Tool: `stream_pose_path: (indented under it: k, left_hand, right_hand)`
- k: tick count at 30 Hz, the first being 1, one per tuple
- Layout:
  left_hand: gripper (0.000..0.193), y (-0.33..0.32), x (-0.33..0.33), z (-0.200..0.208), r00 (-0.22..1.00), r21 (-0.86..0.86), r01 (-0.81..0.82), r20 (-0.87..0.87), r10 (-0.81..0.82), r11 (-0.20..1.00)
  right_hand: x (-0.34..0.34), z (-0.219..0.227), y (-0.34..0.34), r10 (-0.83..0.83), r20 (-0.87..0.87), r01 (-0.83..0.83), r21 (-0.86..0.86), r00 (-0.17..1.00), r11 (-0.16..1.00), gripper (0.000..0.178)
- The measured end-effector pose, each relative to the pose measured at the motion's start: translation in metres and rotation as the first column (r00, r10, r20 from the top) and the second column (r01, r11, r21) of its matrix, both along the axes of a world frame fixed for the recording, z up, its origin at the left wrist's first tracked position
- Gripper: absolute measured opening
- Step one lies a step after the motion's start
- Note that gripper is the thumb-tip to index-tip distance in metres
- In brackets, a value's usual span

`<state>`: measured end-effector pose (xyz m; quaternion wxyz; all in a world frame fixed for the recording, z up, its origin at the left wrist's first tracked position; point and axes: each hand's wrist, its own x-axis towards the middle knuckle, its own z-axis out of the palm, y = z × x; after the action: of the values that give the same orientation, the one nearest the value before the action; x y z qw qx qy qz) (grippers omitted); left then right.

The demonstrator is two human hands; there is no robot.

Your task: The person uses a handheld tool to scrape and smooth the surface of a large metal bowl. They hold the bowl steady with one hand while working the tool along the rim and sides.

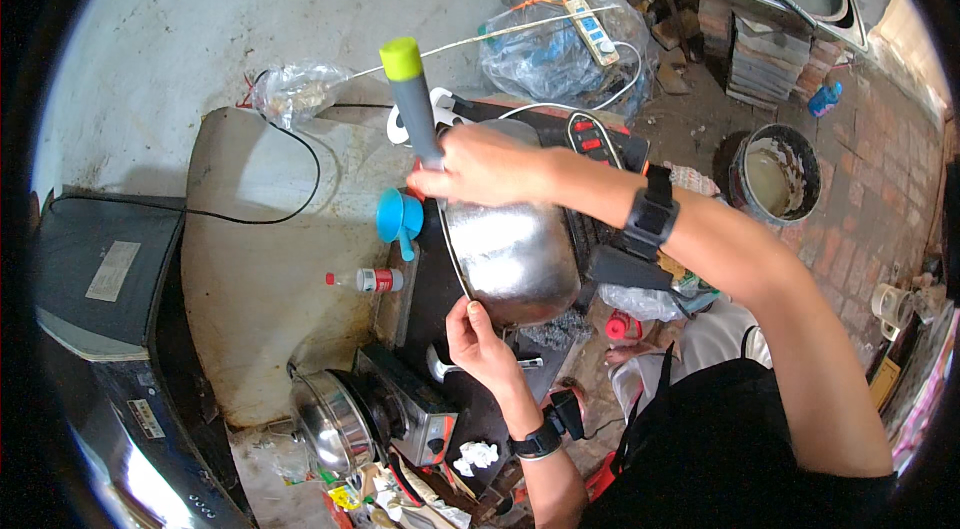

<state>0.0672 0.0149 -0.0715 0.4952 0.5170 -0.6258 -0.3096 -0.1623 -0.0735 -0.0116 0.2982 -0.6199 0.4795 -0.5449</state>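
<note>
A shiny steel wok (520, 264) is tilted on its side over the dark counter, its curved outer surface showing. Its grey handle (412, 99) ends in a lime-green tip and points toward the wall. Close to where this handle meets the pan, my right hand (485, 164) is closed around it. My left hand (482, 344) pinches the near rim between thumb and fingers. The wok's inside is hidden from view. Just beyond the rim sits a light-blue dipper (398, 216), and a metal ladle (440, 364) lies beside my left hand.
A clear bottle with a red cap (368, 279) lies on its side. Toward the lower left stand a lidded steel pot (330, 424) and a stove (425, 419). A power strip (592, 32) rests on plastic bags. Right of the counter, a bucket (740, 174) stands on the brick floor.
</note>
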Motion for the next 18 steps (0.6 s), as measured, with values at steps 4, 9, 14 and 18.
stream_pose_path:
  k: [4, 9, 14, 18]
  left_hand:
    - [0.018, 0.001, -0.001, 0.000, 1.000, 0.003, -0.007, -0.005, 0.007, 1.000]
    - [0.018, 0.001, 0.003, -0.005, 1.000, -0.003, -0.022, 0.020, 0.022, 1.000]
    - [0.017, 0.003, 0.006, -0.010, 0.998, -0.016, -0.048, 0.035, 0.049, 0.999]
    - [0.017, 0.006, 0.007, -0.011, 1.000, -0.030, -0.028, 0.005, 0.028, 0.999]
  right_hand:
    - [-0.011, 0.016, -0.015, 0.145, -0.235, -0.162, -0.058, 0.961, 0.985, 0.046]
    - [-0.011, 0.033, -0.018, 0.079, -0.312, -0.118, -0.106, 0.947, 0.987, 0.043]
    - [-0.010, 0.031, -0.022, 0.292, -0.390, -0.374, -0.154, 0.873, 0.915, 0.044]
    - [-0.023, 0.033, -0.041, 0.035, -0.392, -0.085, -0.111, 0.920, 0.990, 0.044]
